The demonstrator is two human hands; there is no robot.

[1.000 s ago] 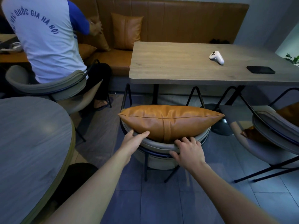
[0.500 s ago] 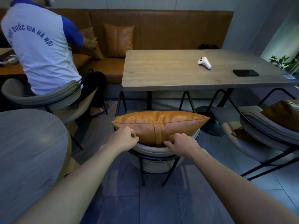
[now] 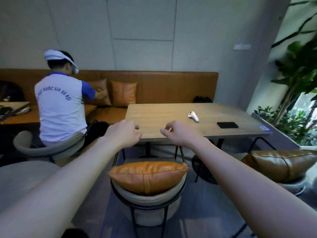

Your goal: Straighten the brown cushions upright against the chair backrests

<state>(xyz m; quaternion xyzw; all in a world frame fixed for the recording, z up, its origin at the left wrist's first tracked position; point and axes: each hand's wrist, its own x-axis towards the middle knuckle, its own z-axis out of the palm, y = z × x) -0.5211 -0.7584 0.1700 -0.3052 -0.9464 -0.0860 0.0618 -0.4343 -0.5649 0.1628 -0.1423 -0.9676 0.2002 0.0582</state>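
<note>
**Hands off the cushion, raised over the table edge**

My left hand [image 3: 123, 133] and right hand [image 3: 178, 133] hung in the middle of the frame, apart from each other, fingers loosely curled and holding nothing. The brown cushion [image 3: 148, 176] sat below them at lower centre, standing on edge against the backrest of the grey chair [image 3: 147, 201]. At the right edge a darker brown cushion [image 3: 281, 164] lay slumped on a second chair. A white controller [image 3: 193, 116] and black phone [image 3: 227, 125] rested on the wooden table [image 3: 171, 115].

Tan leather cushion [image 3: 148, 176] upright against grey chair backrest [image 3: 149, 197], untouched
</note>
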